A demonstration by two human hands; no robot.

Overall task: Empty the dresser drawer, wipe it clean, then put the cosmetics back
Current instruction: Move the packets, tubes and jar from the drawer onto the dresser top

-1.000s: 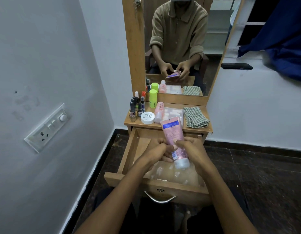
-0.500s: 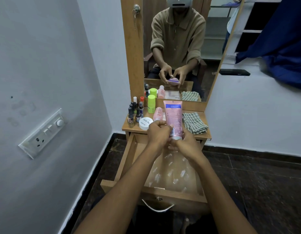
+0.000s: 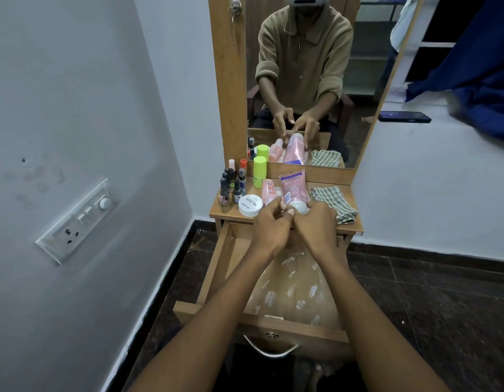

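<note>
The dresser drawer (image 3: 217, 264) is pulled out toward me, and only a clear patterned liner (image 3: 290, 295) shows in it. A pink tube (image 3: 292, 186) lies on the dresser top (image 3: 355, 226) with its white cap toward me. My left hand (image 3: 269, 224) and my right hand (image 3: 316, 226) meet at the cap end, fingers on the tube. Also on the top are nail polish bottles (image 3: 231, 185), a white jar (image 3: 250, 205), a green bottle (image 3: 259, 171), a small pink bottle (image 3: 268, 190) and a folded striped cloth (image 3: 334, 203).
The mirror (image 3: 316, 80) behind the top reflects a person and the items. A wall with a switchboard (image 3: 75, 219) runs close on the left. Blue fabric (image 3: 477, 66) hangs at the right above a dark phone (image 3: 403, 116) on a ledge.
Both hands lifted the pink tube from above the drawer and carried it forward. It went from upright in my hands to lying on the dresser top.
</note>
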